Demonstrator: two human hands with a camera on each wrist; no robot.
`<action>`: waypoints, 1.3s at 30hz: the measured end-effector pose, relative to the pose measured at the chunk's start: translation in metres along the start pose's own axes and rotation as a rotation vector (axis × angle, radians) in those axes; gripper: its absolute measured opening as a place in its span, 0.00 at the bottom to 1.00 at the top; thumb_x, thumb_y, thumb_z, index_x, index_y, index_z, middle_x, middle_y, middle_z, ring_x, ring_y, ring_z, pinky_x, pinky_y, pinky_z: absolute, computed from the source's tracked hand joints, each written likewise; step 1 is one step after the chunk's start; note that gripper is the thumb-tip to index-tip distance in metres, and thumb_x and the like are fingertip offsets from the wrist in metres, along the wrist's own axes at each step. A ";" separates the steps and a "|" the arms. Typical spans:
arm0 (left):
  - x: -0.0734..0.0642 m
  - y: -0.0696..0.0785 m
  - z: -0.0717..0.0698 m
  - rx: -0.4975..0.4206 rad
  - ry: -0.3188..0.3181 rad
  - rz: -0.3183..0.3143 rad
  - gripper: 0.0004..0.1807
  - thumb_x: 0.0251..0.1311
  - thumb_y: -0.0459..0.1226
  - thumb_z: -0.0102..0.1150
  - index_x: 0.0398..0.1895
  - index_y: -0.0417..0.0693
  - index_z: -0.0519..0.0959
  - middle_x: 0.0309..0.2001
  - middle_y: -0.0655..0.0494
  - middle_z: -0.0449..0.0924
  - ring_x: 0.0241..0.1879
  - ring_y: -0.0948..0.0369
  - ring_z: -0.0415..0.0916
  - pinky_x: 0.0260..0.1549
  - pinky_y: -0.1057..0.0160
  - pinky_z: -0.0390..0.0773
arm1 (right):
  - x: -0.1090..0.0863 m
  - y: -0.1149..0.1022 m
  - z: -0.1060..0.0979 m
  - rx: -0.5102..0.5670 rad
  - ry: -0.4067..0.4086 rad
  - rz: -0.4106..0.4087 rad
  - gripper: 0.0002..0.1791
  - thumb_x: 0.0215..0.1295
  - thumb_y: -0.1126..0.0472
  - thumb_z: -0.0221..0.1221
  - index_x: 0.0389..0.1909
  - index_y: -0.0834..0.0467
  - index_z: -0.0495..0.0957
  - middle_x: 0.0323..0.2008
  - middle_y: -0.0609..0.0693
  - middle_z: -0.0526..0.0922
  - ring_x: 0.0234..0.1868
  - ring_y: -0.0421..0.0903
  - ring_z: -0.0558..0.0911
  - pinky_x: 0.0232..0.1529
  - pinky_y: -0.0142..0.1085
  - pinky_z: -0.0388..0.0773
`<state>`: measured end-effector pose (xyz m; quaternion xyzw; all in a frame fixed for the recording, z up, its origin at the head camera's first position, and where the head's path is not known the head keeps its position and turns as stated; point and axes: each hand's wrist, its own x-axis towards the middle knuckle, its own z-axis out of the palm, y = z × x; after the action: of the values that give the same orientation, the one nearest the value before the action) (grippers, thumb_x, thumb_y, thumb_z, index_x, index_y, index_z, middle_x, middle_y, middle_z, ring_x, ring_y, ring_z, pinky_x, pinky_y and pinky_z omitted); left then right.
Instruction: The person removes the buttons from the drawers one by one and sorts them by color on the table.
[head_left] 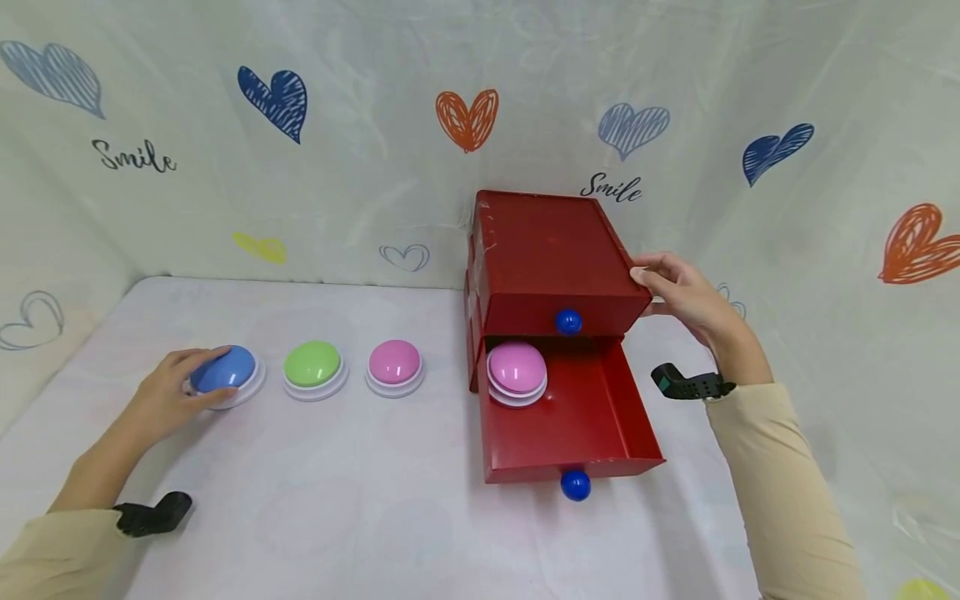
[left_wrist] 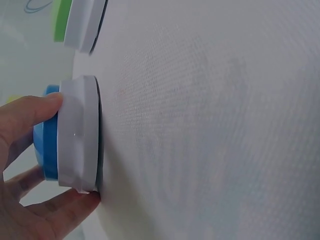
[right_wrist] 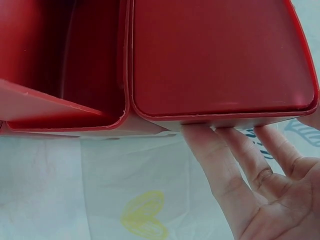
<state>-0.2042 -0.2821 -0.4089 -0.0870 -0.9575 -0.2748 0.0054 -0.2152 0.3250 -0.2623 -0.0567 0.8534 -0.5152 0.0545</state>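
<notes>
At the left of the head view, my left hand (head_left: 167, 398) grips a blue dome push button (head_left: 228, 368) with a white base. The left wrist view has its thumb on one side of the button (left_wrist: 78, 132) and fingers round the other, the base close over the white table. My right hand (head_left: 696, 298) holds against the right side of a red two-drawer cabinet (head_left: 555, 250), thumb at the top edge. Straight fingers (right_wrist: 215, 160) touch the side wall. Below, the lower drawer (head_left: 585, 429) is pulled out; a pink push button (head_left: 517, 367) sits in its left back part.
A green push button (head_left: 312, 364) and another pink push button (head_left: 394, 362) stand on the table (head_left: 337, 500) between the blue one and the cabinet. Blue round knobs (head_left: 568, 322) front both drawers. A pale curtain (head_left: 375, 150) with printed hearts hangs behind.
</notes>
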 end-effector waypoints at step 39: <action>0.001 -0.004 -0.005 0.019 -0.121 -0.048 0.33 0.70 0.50 0.39 0.68 0.34 0.52 0.60 0.18 0.47 0.56 0.22 0.48 0.48 0.24 0.53 | 0.000 0.000 0.001 0.000 0.007 0.029 0.24 0.70 0.51 0.48 0.61 0.59 0.59 0.42 0.39 0.73 0.38 0.35 0.79 0.38 0.30 0.80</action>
<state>-0.2064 -0.2876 -0.4069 -0.0806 -0.9604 -0.2601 -0.0585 -0.2155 0.3244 -0.2630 -0.0425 0.8544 -0.5145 0.0590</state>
